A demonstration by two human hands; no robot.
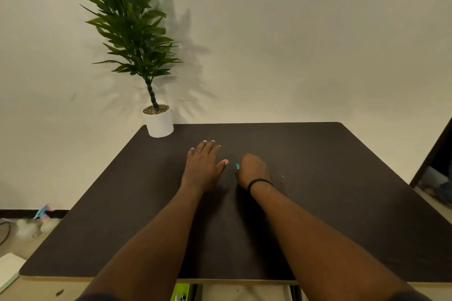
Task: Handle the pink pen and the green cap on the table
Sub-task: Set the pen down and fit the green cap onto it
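Head view, one frame. Your left hand (204,166) lay flat on the dark table (342,203), palm down, fingers spread and pointing toward 12 o'clock, thumb stretched out toward 3 o'clock; it was open and gripped nothing.

Your right hand (253,170) sat just beside it at its 3 o'clock, curled into a loose fist, knuckles up. A small green cap (237,166) showed at the 9 o'clock edge of that fist, in the gap between your two hands. The fingers were closed around it, so I logged the right hand as gripping the cap; only a sliver of the cap was visible, and how far it went into the fist could not be told. The tip of your left thumb was near the cap but apart from it.

The pink pen could not be made out anywhere in the frame; whether it was hidden under a hand could not be told.

A black band (259,182) circled your right wrist. Both forearms reached in from 6 o'clock.

A plant (132,32) in a white pot (159,123) stood at the table's far left corner, about 11 o'clock from your hands and well apart from them, against a pale wall (293,44). A few tiny specks (282,177) lay on the table near the 3 o'clock side of your right wrist
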